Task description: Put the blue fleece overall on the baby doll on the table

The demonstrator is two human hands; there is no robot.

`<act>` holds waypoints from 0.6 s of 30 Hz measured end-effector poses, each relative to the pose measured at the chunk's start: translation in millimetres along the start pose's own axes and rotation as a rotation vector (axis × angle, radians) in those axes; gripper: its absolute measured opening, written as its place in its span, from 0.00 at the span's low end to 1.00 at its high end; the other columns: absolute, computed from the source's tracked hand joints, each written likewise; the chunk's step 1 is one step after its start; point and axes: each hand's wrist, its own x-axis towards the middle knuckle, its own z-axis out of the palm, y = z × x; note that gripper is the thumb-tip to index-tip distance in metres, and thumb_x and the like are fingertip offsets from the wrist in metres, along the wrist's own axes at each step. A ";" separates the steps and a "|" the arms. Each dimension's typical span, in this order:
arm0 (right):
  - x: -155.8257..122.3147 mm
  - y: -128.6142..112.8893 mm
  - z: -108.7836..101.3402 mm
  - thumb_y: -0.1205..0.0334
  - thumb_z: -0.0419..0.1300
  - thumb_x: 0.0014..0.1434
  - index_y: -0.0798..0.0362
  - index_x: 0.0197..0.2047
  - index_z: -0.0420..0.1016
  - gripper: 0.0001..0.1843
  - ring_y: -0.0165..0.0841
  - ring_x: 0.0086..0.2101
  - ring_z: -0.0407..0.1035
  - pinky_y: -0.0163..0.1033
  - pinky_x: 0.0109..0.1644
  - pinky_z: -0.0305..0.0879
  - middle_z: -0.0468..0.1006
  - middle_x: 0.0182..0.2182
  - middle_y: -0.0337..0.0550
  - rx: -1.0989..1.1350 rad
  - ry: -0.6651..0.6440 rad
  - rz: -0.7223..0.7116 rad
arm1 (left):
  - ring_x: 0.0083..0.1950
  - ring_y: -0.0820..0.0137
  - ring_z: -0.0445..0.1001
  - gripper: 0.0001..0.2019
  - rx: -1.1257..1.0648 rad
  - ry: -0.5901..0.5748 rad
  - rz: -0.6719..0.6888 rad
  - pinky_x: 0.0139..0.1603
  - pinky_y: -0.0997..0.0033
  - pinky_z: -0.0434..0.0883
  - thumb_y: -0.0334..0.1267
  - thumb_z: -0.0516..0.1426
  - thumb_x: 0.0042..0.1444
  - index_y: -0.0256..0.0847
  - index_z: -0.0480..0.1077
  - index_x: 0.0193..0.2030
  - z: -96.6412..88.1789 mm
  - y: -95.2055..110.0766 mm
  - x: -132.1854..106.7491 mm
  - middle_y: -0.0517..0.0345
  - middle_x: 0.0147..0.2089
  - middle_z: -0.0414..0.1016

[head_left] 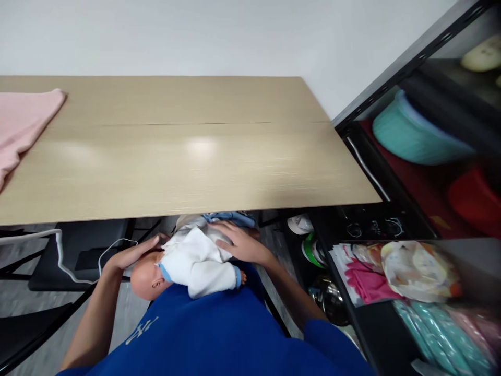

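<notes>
The doll (pixel 182 263) lies across the lap (pixel 256 284), below the bench (pixel 195 180). The left hand (pixel 133 255) rests by its head (pixel 145 277) (grip part-hidden, so I can't tell); the right hand (pixel 242 244) spreads open on its clothes (pixel 207 279). Best support the head, pressing lightly.

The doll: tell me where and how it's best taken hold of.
Grip the doll, I'd judge, around its white-clothed torso from the near side, left hand supporting the head: it lies head leftward, and the tabletop seems to crowd its far side.
</notes>
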 end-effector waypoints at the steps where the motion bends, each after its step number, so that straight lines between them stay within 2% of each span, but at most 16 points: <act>1: -10.1 -4.1 1.4 0.36 0.59 0.84 0.40 0.86 0.70 0.36 0.50 0.84 0.59 0.62 0.90 0.54 0.66 0.86 0.49 0.037 -0.038 -0.006 | 0.72 0.41 0.82 0.45 -0.079 -0.070 -0.011 0.73 0.44 0.79 0.86 0.60 0.63 0.47 0.77 0.65 -2.7 -1.5 -5.0 0.37 0.69 0.85; 3: -25.1 -7.4 5.3 0.35 0.61 0.83 0.42 0.85 0.71 0.37 0.50 0.85 0.57 0.61 0.91 0.52 0.64 0.87 0.51 0.111 -0.063 0.009 | 0.74 0.38 0.80 0.46 -0.189 -0.150 0.020 0.75 0.44 0.78 0.85 0.62 0.61 0.50 0.72 0.69 -7.3 -4.9 -14.5 0.38 0.72 0.83; 5: -34.5 -5.3 7.7 0.35 0.61 0.82 0.45 0.85 0.71 0.38 0.52 0.84 0.59 0.60 0.91 0.52 0.66 0.86 0.54 0.186 -0.010 0.028 | 0.77 0.32 0.77 0.51 -0.207 -0.193 0.102 0.75 0.41 0.77 0.85 0.66 0.55 0.49 0.70 0.71 -9.8 -6.6 -22.7 0.37 0.74 0.79; 8: -43.8 -0.3 5.1 0.33 0.60 0.81 0.47 0.85 0.72 0.41 0.53 0.83 0.64 0.55 0.90 0.55 0.72 0.83 0.53 0.281 0.058 0.033 | 0.82 0.23 0.69 0.62 -0.119 -0.206 0.205 0.76 0.38 0.76 0.78 0.74 0.46 0.43 0.65 0.78 -8.7 -1.6 -34.6 0.32 0.80 0.71; 10: -50.3 -0.3 1.0 0.31 0.61 0.80 0.47 0.86 0.70 0.43 0.52 0.83 0.64 0.50 0.88 0.58 0.71 0.84 0.52 0.362 0.059 0.050 | 0.82 0.23 0.67 0.63 -0.037 -0.213 0.245 0.75 0.40 0.77 0.70 0.78 0.47 0.42 0.61 0.83 -5.3 6.4 -44.1 0.32 0.82 0.67; 12: -57.6 -4.1 -3.0 0.33 0.63 0.80 0.47 0.88 0.67 0.44 0.51 0.83 0.63 0.49 0.88 0.58 0.68 0.85 0.51 0.434 0.027 0.061 | 0.79 0.27 0.71 0.59 0.049 -0.212 0.272 0.73 0.43 0.79 0.61 0.80 0.51 0.42 0.63 0.83 -0.1 16.4 -55.4 0.34 0.80 0.70; 14: -64.6 -11.0 -6.3 0.35 0.66 0.79 0.46 0.89 0.66 0.45 0.52 0.84 0.61 0.53 0.90 0.55 0.66 0.86 0.52 0.462 -0.008 0.051 | 0.74 0.32 0.77 0.52 0.104 -0.171 0.282 0.70 0.43 0.80 0.55 0.81 0.51 0.45 0.70 0.79 6.6 27.8 -67.1 0.37 0.74 0.77; 18: -71.3 -32.9 -12.8 0.40 0.66 0.81 0.41 0.91 0.60 0.44 0.52 0.86 0.57 0.60 0.91 0.51 0.60 0.88 0.51 0.491 -0.101 -0.021 | 0.63 0.39 0.82 0.32 0.131 0.010 0.233 0.67 0.44 0.81 0.53 0.82 0.46 0.51 0.87 0.58 20.2 54.6 -80.7 0.47 0.60 0.88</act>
